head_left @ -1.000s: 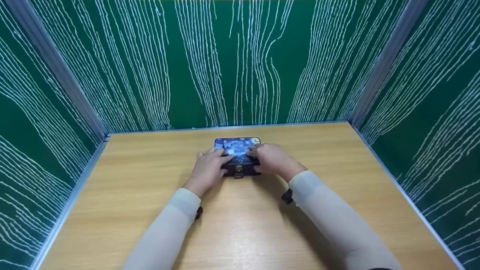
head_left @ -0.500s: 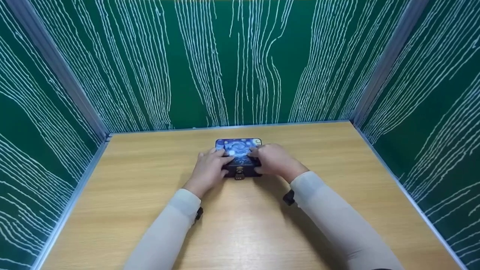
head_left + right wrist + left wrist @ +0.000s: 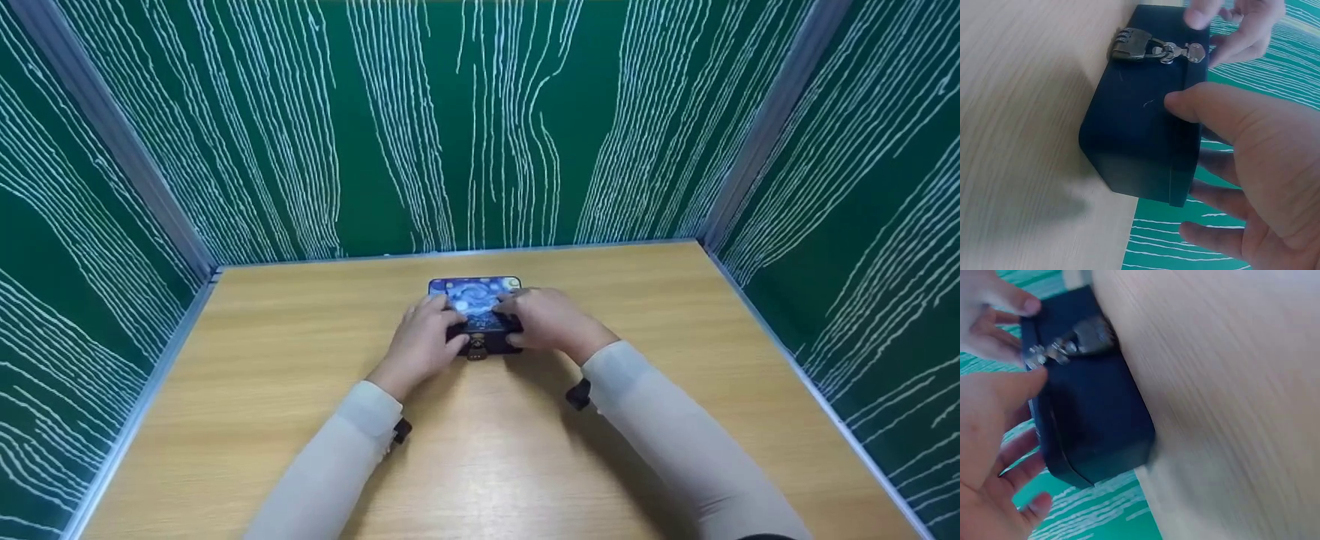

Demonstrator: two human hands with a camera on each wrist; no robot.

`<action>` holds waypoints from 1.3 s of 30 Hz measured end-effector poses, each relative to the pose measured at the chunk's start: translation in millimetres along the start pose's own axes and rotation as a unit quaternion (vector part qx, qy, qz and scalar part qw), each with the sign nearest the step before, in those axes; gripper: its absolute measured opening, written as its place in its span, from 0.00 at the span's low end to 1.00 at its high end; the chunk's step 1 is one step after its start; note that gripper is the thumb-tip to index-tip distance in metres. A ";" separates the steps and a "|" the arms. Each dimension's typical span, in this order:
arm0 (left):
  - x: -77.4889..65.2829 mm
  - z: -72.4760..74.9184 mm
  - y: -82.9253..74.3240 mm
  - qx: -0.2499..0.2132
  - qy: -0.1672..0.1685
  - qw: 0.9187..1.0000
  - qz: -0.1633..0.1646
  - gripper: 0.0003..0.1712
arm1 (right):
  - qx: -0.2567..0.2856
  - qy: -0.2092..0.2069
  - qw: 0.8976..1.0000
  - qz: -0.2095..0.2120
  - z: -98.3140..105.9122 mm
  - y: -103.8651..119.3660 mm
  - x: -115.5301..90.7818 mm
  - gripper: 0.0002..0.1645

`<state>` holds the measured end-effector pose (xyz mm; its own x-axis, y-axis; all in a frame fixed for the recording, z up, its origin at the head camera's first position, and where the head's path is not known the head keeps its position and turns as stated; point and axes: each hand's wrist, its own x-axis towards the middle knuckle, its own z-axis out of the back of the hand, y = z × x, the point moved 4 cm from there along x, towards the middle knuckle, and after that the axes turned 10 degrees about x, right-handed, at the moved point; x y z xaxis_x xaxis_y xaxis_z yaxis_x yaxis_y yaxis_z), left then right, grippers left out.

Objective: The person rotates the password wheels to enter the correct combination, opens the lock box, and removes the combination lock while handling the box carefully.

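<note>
A dark box point(image 3: 495, 343) stands on the table, its lid point(image 3: 474, 289) printed with a blue swirling night-sky picture. At its front a metal latch point(image 3: 1188, 53) carries a small combination padlock point(image 3: 1132, 44), which hangs against the front face. My left hand point(image 3: 421, 339) holds the left side, fingers on the lid and thumb at the front edge close beside the latch. With my right hand point(image 3: 551, 322) I hold the right side, the thumb on the upper front face and fingers over the lid. In the right wrist view the little finger sticks out past the box's end.
The wooden table point(image 3: 480, 450) runs back to a green wall point(image 3: 382, 202) with white wavy lines. Similar panels rise at the left and right, with grey metal posts point(image 3: 772, 120) at the corners. The box sits toward the table's far edge.
My left thumb has shifted right along the box's front toward the latch, and the left hand has turned slightly with it. The right hand and the box stay where they were.
</note>
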<state>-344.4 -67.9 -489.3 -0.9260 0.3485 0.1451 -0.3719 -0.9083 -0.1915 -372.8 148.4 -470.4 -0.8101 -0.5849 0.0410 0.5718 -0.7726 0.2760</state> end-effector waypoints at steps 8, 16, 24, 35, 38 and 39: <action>-2.4 -1.7 -9.7 -0.146 0.047 0.986 0.061 0.14 | 0.013 -0.009 1.000 0.006 1.3 -1.3 -1.5 0.29; -8.0 -16.0 -3.4 -0.176 0.098 0.977 0.077 0.15 | 0.085 -0.041 0.996 0.006 1.2 7.9 -10.3 0.13; -13.9 -21.2 -2.3 -0.194 0.151 0.966 0.084 0.18 | 0.149 0.031 0.988 -0.035 -25.5 19.0 -15.2 0.11; -15.8 -24.8 -4.4 -0.190 0.159 0.966 0.081 0.17 | 0.198 0.063 0.976 -0.061 -45.8 25.1 -16.5 0.14; -17.0 -26.6 -7.2 -0.187 0.163 0.966 0.074 0.17 | 0.223 0.073 0.969 -0.072 -51.7 22.4 -14.6 0.13; -17.7 -27.1 -8.2 -0.188 0.164 0.965 0.075 0.17 | 0.229 0.078 0.967 -0.076 -53.1 21.8 -14.0 0.13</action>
<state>-326.7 -60.3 -516.6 -0.9187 0.3308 -0.2156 -0.1726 -0.8276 -0.5342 -342.1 126.6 -515.9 -0.8301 -0.5312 -0.1694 0.3012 -0.6829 0.6655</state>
